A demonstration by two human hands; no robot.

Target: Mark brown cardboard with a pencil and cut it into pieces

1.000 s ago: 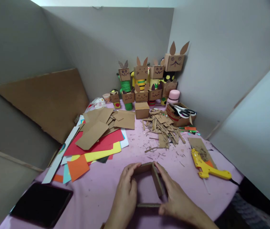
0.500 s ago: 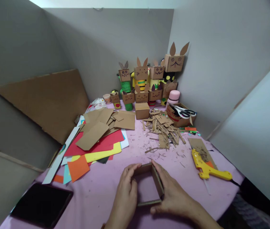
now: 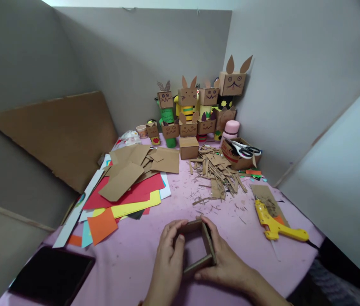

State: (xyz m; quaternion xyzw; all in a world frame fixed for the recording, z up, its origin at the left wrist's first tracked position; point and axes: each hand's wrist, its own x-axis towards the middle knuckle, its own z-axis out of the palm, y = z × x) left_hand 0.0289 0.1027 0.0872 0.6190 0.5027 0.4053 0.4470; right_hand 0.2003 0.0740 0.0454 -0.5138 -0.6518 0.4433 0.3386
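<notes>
Between my two hands is a small cardboard frame (image 3: 209,243), its open middle showing the pink cloth. My left hand (image 3: 171,254) is wrapped round its left side, which the fingers and thumb mostly hide. On the other side my right hand (image 3: 226,259) grips the right wall, fingertips at the far corner and thumb by the near wall. The near wall leans, and its edge slants up to the right. Off to the right lies a yellow hot glue gun (image 3: 272,225) with a glue stick poking out of it.
Cardboard sheets (image 3: 122,180) and coloured paper (image 3: 102,226) lie left, beside a dark tablet (image 3: 52,274). Cardboard scraps (image 3: 220,170) are heaped behind the hands. Several cardboard animal figures (image 3: 188,97) stand at the back, near a box (image 3: 239,160) holding scissors (image 3: 245,149).
My right hand has shifted slightly left, its thumb now further under the near wall. The frame's near wall has tilted, and its right end sits higher.
</notes>
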